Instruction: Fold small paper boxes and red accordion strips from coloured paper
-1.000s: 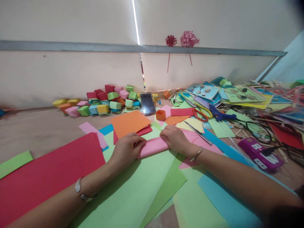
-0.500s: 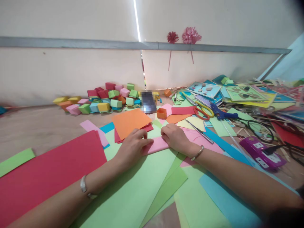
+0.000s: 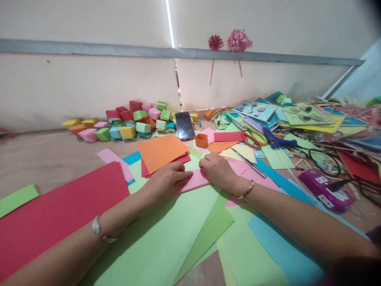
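Note:
A folded strip of pink paper lies across a large light green sheet. At its left end my left hand is closed on it, index finger and thumb pressed close together. Curled fingers of my right hand press down on the same strip farther right, hiding part of it. Beyond my left hand, an orange sheet rests on red paper. An open orange paper box stands past my right hand, near a red paper strip.
Colourful paper boxes are piled by the wall beside a phone. To the right lie a craft knife, scissors, a blue glue gun and a purple power strip with cords. Red paper spreads at left.
My left index finger and thumb have come closer together on the pink strip. My right hand stays pressed on it. The whole view has shifted slightly.

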Action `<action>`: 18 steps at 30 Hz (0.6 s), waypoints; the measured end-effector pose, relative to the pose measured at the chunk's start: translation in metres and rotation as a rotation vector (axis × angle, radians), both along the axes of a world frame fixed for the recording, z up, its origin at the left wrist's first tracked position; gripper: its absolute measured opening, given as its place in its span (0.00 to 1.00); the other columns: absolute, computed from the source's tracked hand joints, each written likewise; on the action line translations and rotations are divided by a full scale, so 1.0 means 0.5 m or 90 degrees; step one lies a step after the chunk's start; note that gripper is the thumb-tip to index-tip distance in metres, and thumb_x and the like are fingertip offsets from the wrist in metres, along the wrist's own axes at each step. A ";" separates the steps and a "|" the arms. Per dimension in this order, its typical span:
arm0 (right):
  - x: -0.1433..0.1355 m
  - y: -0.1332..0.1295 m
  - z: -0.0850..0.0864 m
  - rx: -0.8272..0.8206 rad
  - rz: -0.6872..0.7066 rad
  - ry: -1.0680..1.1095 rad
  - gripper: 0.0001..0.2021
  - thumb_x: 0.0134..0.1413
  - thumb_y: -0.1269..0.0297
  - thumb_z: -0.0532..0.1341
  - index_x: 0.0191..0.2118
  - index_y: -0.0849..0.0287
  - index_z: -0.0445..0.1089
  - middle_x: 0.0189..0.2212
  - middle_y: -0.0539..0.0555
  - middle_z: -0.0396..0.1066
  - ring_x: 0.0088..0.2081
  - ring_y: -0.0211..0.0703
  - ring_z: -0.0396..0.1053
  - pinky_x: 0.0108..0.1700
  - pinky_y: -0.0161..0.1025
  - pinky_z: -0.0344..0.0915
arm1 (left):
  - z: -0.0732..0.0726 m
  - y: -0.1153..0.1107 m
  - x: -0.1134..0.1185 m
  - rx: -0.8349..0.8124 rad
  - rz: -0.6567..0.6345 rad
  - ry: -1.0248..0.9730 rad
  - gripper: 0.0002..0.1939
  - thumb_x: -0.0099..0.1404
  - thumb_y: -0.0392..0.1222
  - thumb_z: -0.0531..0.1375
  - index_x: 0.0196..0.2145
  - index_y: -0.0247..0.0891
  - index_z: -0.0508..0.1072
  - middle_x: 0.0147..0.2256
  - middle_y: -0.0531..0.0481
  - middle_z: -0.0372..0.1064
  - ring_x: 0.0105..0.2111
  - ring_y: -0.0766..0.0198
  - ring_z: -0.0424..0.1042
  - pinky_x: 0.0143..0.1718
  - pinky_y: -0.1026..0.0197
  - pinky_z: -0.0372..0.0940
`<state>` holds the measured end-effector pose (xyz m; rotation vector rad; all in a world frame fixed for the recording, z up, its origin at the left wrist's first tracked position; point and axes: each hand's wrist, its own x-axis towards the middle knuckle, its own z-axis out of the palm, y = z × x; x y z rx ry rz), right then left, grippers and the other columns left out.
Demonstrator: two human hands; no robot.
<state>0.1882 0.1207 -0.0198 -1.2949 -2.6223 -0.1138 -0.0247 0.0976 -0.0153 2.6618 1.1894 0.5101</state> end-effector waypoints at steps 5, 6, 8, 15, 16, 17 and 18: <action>0.001 0.001 -0.001 -0.009 -0.004 0.001 0.07 0.57 0.75 0.57 0.34 0.63 0.73 0.31 0.57 0.70 0.32 0.43 0.59 0.33 0.39 0.47 | 0.052 -0.021 -0.014 -0.020 -0.079 0.217 0.21 0.70 0.37 0.49 0.49 0.53 0.78 0.38 0.45 0.70 0.32 0.60 0.69 0.28 0.62 0.56; 0.001 0.000 0.000 -0.011 -0.004 0.003 0.07 0.57 0.75 0.57 0.34 0.63 0.73 0.31 0.56 0.70 0.32 0.42 0.58 0.33 0.39 0.47 | 0.061 -0.025 -0.014 -0.019 -0.074 0.258 0.24 0.68 0.33 0.48 0.51 0.55 0.76 0.40 0.45 0.71 0.33 0.59 0.70 0.28 0.62 0.56; 0.001 0.001 0.002 -0.016 -0.003 0.007 0.07 0.57 0.75 0.58 0.33 0.63 0.73 0.30 0.56 0.70 0.32 0.42 0.58 0.32 0.39 0.47 | 0.073 -0.031 -0.012 -0.018 -0.062 0.321 0.30 0.64 0.27 0.48 0.54 0.57 0.74 0.42 0.45 0.71 0.34 0.58 0.71 0.28 0.61 0.57; 0.005 0.007 0.006 -0.013 0.050 0.042 0.07 0.58 0.72 0.60 0.33 0.61 0.76 0.30 0.54 0.67 0.32 0.41 0.56 0.33 0.37 0.48 | 0.073 -0.032 -0.008 -0.026 -0.059 0.340 0.32 0.64 0.26 0.47 0.56 0.57 0.72 0.44 0.44 0.71 0.36 0.57 0.73 0.29 0.61 0.59; 0.006 0.007 0.007 -0.004 0.083 0.050 0.07 0.59 0.71 0.60 0.34 0.60 0.77 0.31 0.54 0.67 0.33 0.41 0.56 0.33 0.37 0.48 | 0.073 -0.032 -0.008 -0.029 -0.059 0.338 0.32 0.64 0.26 0.47 0.55 0.57 0.73 0.44 0.44 0.71 0.35 0.57 0.73 0.29 0.61 0.59; 0.007 0.005 0.008 0.005 0.121 0.052 0.07 0.60 0.70 0.61 0.34 0.59 0.77 0.32 0.54 0.67 0.33 0.41 0.56 0.34 0.37 0.48 | 0.073 -0.032 -0.008 -0.033 -0.058 0.331 0.31 0.64 0.26 0.47 0.55 0.56 0.73 0.44 0.44 0.71 0.35 0.58 0.72 0.29 0.61 0.59; 0.009 0.004 0.009 0.012 0.157 0.048 0.08 0.61 0.69 0.60 0.35 0.58 0.78 0.32 0.54 0.66 0.34 0.41 0.56 0.34 0.38 0.48 | 0.072 -0.032 -0.007 -0.038 -0.056 0.320 0.30 0.65 0.27 0.46 0.54 0.56 0.74 0.43 0.45 0.71 0.34 0.59 0.72 0.28 0.61 0.59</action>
